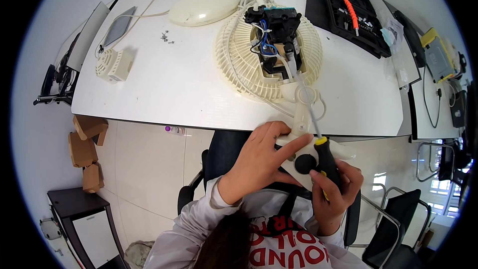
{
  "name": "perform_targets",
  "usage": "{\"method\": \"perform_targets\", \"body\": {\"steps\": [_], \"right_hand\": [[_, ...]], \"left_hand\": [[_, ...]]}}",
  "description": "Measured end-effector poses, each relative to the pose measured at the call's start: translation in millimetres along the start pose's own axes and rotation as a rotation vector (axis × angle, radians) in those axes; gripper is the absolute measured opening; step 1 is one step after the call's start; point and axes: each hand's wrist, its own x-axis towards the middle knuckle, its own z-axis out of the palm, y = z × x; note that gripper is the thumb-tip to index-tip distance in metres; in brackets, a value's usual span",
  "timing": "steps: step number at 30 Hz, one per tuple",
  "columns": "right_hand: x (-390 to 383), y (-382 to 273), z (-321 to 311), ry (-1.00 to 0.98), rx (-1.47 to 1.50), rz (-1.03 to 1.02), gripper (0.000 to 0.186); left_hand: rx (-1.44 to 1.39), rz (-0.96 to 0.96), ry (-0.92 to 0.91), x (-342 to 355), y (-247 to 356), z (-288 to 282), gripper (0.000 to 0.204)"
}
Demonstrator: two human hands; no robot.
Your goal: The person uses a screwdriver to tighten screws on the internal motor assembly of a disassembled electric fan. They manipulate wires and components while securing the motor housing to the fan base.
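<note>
A cream electric fan lies on the white table with its round grille (pixel 231 65) down and its black motor housing (pixel 285 20) bare, blue and white wires showing. Its stand (pixel 301 114) reaches over the near table edge toward me and ends in a wider part with a round black piece (pixel 305 163). My left hand (pixel 266 157) is closed around the stand's near end, thumb and fingers on either side. My right hand (pixel 338 189) grips a screwdriver (pixel 327 162) by its black and yellow handle. The long shaft points away along the stand toward the motor; I cannot tell whether its tip touches anything.
Behind the fan sits a cream oval cover (pixel 205 4). Several screws (pixel 166 36) lie near it, and a small vented cream housing (pixel 114 66) stands at left. An open black tool case (pixel 351 15) holds an orange-red rod (pixel 350 14) at far right. A black chair (pixel 398 214) stands at lower right.
</note>
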Motion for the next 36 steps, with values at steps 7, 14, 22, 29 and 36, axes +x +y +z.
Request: {"method": "perform_targets", "body": {"steps": [7, 14, 22, 29, 36], "right_hand": [[-3.3, 0.0, 7.1, 0.064, 0.056, 0.05, 0.043], [-3.3, -0.3, 5.6, 0.045, 0.057, 0.057, 0.041], [-3.7, -1.3, 7.1, 0.059, 0.076, 0.083, 0.04], [-3.4, -0.9, 6.7, 0.05, 0.08, 0.085, 0.039], [-3.8, -0.3, 7.4, 0.057, 0.088, 0.085, 0.039]], "left_hand": [[-0.014, -0.009, -0.023, -0.6, 0.4, -0.7, 0.087], [0.005, -0.015, -0.016, -1.5, -0.4, 0.7, 0.088], [0.008, -0.009, -0.007, -0.8, -0.3, 1.6, 0.087], [0.01, -0.003, -0.008, -1.0, -0.4, 1.4, 0.087], [0.001, -0.002, -0.007, -0.3, 0.0, 1.2, 0.086]]}}
